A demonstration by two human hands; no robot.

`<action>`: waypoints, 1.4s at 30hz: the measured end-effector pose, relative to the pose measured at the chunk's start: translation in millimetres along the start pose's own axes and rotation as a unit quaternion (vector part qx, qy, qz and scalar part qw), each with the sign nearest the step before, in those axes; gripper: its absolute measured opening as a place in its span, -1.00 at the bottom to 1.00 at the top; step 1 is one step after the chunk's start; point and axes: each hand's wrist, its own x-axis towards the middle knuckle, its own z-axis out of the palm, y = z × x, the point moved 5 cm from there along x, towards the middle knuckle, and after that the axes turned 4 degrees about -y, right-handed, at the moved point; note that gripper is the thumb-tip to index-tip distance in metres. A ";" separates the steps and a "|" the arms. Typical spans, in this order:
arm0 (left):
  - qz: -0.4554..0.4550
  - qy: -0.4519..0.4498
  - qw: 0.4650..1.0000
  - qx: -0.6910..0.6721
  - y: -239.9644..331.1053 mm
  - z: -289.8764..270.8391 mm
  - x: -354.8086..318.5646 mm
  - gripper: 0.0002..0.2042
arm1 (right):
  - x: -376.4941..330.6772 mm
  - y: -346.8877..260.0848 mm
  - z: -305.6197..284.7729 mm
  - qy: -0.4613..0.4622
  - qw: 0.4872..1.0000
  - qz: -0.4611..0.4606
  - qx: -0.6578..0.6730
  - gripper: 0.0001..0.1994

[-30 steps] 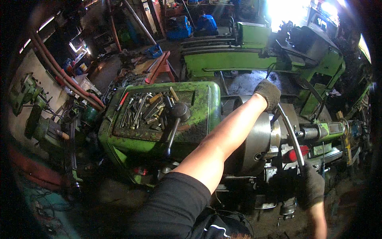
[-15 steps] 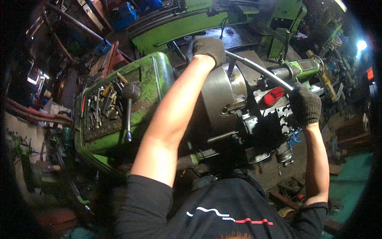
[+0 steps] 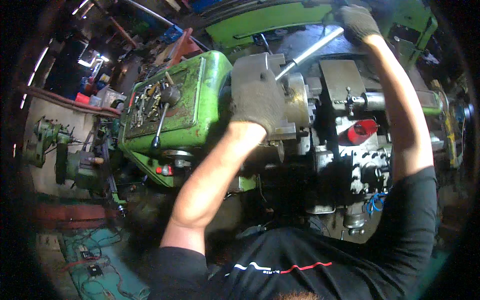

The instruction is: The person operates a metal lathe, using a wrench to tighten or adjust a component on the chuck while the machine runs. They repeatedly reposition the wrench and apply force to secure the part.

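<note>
A large round metal lathe chuck (image 3: 298, 95) is mounted at the right side of the green headstock (image 3: 215, 75). My left hand (image 3: 257, 97), in a dark knitted glove, lies over the chuck. Its fingers are hidden from me by the back of the hand. From beside that glove a long silver metal bar (image 3: 320, 45) slants up to the right, and its lower end goes out of sight by the glove. At the bar's far upper end is my gloved right hand (image 3: 360, 24), fingers curled in round it and partly hidden.
Spanners and small tools (image 3: 147, 102) lie on the headstock top, beside a ball-ended lever (image 3: 162, 120). Right of the chuck, a red cup-like container (image 3: 362, 131) sits on the carriage (image 3: 370, 167). A blue coiled hose (image 3: 375, 202) hangs below. Other machinery (image 3: 80, 160) stands at left.
My right hand has swung up and away from me with the bar, which now slants up to the right. My left hand has come down nearer over the chuck. The whole view has shifted.
</note>
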 end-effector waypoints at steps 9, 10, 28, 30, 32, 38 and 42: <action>-0.129 -0.129 0.983 0.007 -11.5 -7.8 27.6 -0.59 | -7.8 13.9 27.8 -0.174 0.983 0.012 0.050 -0.67; -0.103 -0.118 0.987 -0.017 -18.5 -10.1 29.5 -0.54 | -8.3 27.3 21.4 -0.126 0.990 -0.003 0.057 -0.62; 0.372 -0.099 0.923 -0.018 -48.8 34.0 134.9 -0.73 | -252.8 -181.1 -192.3 -0.201 0.926 0.316 0.040 -0.52; 0.417 -0.088 0.904 0.031 -32.9 40.2 156.2 -0.73 | -259.8 -269.0 -229.6 -0.139 0.933 0.315 0.104 -0.52; 0.436 -0.045 0.898 0.025 -29.5 52.4 168.6 -0.75 | -253.1 -300.8 -232.0 -0.211 0.907 0.362 0.042 -0.51; 0.354 -0.086 0.931 0.028 -20.3 33.6 132.7 -0.71 | -259.0 -213.4 -204.7 -0.129 0.930 0.324 -0.116 -0.90; 0.299 -0.081 0.950 0.034 -30.3 44.3 139.4 -0.63 | -246.1 -179.8 -171.6 -0.110 0.938 0.259 -0.200 -0.90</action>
